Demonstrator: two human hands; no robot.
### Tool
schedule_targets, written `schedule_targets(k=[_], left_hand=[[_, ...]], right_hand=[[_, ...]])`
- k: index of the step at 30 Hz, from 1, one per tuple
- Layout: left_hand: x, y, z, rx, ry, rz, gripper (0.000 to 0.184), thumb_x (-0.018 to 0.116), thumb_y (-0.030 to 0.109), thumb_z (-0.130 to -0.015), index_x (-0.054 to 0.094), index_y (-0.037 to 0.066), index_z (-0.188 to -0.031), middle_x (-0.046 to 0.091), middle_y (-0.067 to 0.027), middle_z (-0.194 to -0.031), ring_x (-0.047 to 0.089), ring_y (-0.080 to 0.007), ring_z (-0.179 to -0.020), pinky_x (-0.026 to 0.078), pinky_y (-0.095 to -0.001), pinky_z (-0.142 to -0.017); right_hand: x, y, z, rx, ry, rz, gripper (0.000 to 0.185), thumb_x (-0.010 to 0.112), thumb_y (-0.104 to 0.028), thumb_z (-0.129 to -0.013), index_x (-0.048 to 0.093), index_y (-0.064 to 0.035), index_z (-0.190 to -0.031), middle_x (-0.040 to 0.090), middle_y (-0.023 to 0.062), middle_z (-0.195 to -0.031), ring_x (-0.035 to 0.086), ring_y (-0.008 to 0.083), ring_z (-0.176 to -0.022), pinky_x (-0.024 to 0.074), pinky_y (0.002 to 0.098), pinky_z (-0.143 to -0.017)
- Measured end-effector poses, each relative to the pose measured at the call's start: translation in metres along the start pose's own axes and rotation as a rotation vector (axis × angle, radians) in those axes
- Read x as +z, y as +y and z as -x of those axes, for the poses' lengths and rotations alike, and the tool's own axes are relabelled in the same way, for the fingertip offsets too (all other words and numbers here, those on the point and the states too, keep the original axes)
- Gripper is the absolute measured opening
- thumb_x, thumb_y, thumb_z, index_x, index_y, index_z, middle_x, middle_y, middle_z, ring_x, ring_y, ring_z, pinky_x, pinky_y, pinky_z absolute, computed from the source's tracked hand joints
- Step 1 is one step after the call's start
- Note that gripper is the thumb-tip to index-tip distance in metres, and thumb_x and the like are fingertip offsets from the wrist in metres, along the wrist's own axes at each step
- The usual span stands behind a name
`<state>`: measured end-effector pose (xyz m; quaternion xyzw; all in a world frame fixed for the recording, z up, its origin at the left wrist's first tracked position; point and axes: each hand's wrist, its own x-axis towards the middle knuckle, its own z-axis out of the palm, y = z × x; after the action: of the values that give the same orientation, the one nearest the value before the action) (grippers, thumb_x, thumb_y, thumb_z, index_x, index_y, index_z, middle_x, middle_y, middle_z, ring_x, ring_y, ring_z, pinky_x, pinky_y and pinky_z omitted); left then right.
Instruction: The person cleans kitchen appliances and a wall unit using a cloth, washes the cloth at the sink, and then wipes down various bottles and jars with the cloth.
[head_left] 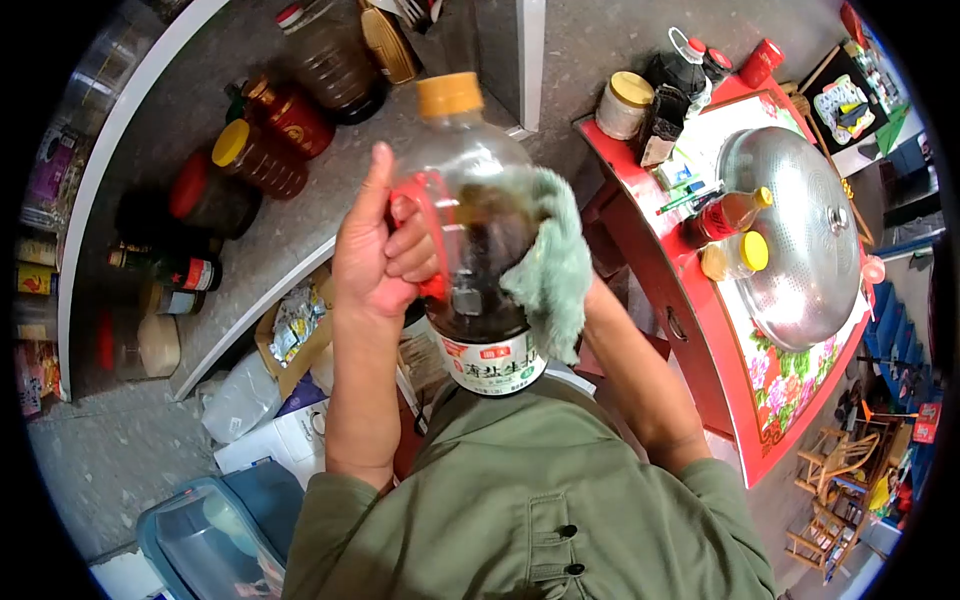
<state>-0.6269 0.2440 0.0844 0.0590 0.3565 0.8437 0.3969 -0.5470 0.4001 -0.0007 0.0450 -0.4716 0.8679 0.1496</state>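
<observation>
My left hand (375, 240) grips the red handle (427, 230) of a large clear jug-shaped bottle (478, 240), its thumb pointing up. The bottle is upright in front of my chest, with an orange cap on top, dark liquid in the lower part and a white label with Chinese characters near the base. A pale green cloth (550, 265) lies against the bottle's right side. My right hand is behind that cloth, its fingers hidden; only the wrist and forearm show below it.
Left, a grey shelf (345, 180) holds jars and bottles, including a yellow-lidded jar (258, 160). Right, a red table (665, 290) bears a large metal dome lid (790, 235), sauce bottles and jars. A blue plastic bin (225, 520) stands lower left, near a cardboard box (290, 345).
</observation>
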Motion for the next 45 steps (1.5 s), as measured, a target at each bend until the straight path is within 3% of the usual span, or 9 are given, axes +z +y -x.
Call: schedule_targets(k=[3,7,9,14,20,21,28,39,45], left_hand=[[-0.001,0.009,-0.005,0.044,-0.033,0.111,0.048,0.049,0.050,-0.096,0.047,0.018,-0.060,0.024,0.0086,-0.041,0.018,-0.0032,-0.028,0.013,-0.0190,-0.028],[0.010,0.009,-0.009,0.124,0.013,0.099,0.047,0.046,0.049,-0.097,0.046,0.015,-0.065,0.027,0.0070,-0.044,0.021,-0.0038,-0.031,0.015,-0.0202,-0.030],[0.021,-0.002,-0.007,0.260,0.087,0.007,0.046,0.046,0.048,-0.098,0.045,0.014,-0.066,0.029,0.0060,-0.046,0.022,-0.0043,-0.033,0.016,-0.0211,-0.031],[0.035,-0.064,-0.022,0.777,0.199,-0.343,0.033,0.051,0.032,-0.099,0.053,0.008,-0.076,0.041,0.0046,-0.053,0.031,-0.0039,-0.040,0.023,-0.0219,-0.037],[0.021,-0.131,-0.021,1.023,0.131,-0.956,0.028,0.064,0.025,-0.092,0.058,0.002,-0.076,0.053,-0.0023,-0.059,0.051,-0.0101,-0.052,0.042,-0.0283,-0.048],[0.024,-0.141,-0.018,1.023,0.060,-1.011,0.029,0.067,0.025,-0.088,0.058,0.002,-0.074,0.055,-0.0058,-0.060,0.054,-0.0149,-0.052,0.044,-0.0307,-0.050],[-0.013,-0.159,-0.023,0.989,-0.266,-1.405,0.033,0.073,0.031,-0.081,0.058,0.004,-0.070,0.053,-0.0122,-0.058,0.055,-0.0291,-0.051,0.043,-0.0366,-0.049],[0.008,-0.149,0.009,0.861,-0.403,-1.242,0.046,0.080,0.038,-0.072,0.048,0.010,-0.053,0.043,-0.0054,-0.047,0.048,-0.0211,-0.040,0.034,-0.0327,-0.040],[0.034,-0.088,0.006,0.730,-0.684,-1.095,0.049,0.080,0.039,-0.073,0.047,0.009,-0.052,0.044,-0.0035,-0.048,0.045,-0.0189,-0.039,0.032,-0.0301,-0.039]], right_hand=[[-0.012,0.019,0.026,-0.062,-0.058,0.076,0.072,0.074,-0.008,-0.076,0.031,-0.0068,-0.134,0.051,0.0077,-0.116,0.053,0.0161,-0.103,0.0459,0.0315,-0.093],[-0.032,0.057,0.043,0.542,0.126,-0.541,0.047,0.059,-0.034,-0.090,0.046,-0.0107,-0.128,0.061,0.0094,-0.110,0.061,0.0224,-0.101,0.0483,0.0393,-0.094],[-0.014,0.028,0.042,0.548,0.267,-0.676,0.066,0.037,-0.056,-0.094,0.046,-0.0059,-0.136,0.052,0.0158,-0.135,0.056,0.0327,-0.117,0.0406,0.0471,-0.105],[-0.021,0.033,0.033,0.288,-0.100,-1.045,0.057,0.035,-0.049,-0.097,0.050,-0.0090,-0.134,0.053,0.0135,-0.135,0.051,0.0306,-0.122,0.0378,0.0459,-0.107],[-0.025,0.042,0.037,0.325,0.614,-0.578,0.036,0.052,-0.041,-0.095,0.061,-0.0071,-0.105,0.067,0.0053,-0.095,0.064,0.0206,-0.085,0.0527,0.0379,-0.079],[-0.024,0.062,0.042,-0.003,0.327,-0.951,0.035,0.051,-0.040,-0.096,0.061,-0.0070,-0.104,0.066,0.0058,-0.095,0.064,0.0209,-0.083,0.0529,0.0382,-0.078],[-0.048,0.017,0.066,0.239,0.362,-0.722,0.040,0.051,-0.039,-0.096,0.056,-0.0073,-0.119,0.063,0.0081,-0.112,0.060,0.0235,-0.102,0.0465,0.0371,-0.094],[-0.072,0.027,0.091,0.245,0.518,-0.289,0.032,0.040,-0.022,-0.101,0.048,-0.0078,-0.129,0.053,0.0098,-0.126,0.056,0.0225,-0.110,0.0455,0.0371,-0.100],[-0.001,-0.076,0.034,0.496,0.196,-0.861,0.065,0.041,-0.045,-0.098,0.026,-0.0035,-0.146,0.047,0.0129,-0.136,0.054,0.0241,-0.116,0.0417,0.0406,-0.103]])
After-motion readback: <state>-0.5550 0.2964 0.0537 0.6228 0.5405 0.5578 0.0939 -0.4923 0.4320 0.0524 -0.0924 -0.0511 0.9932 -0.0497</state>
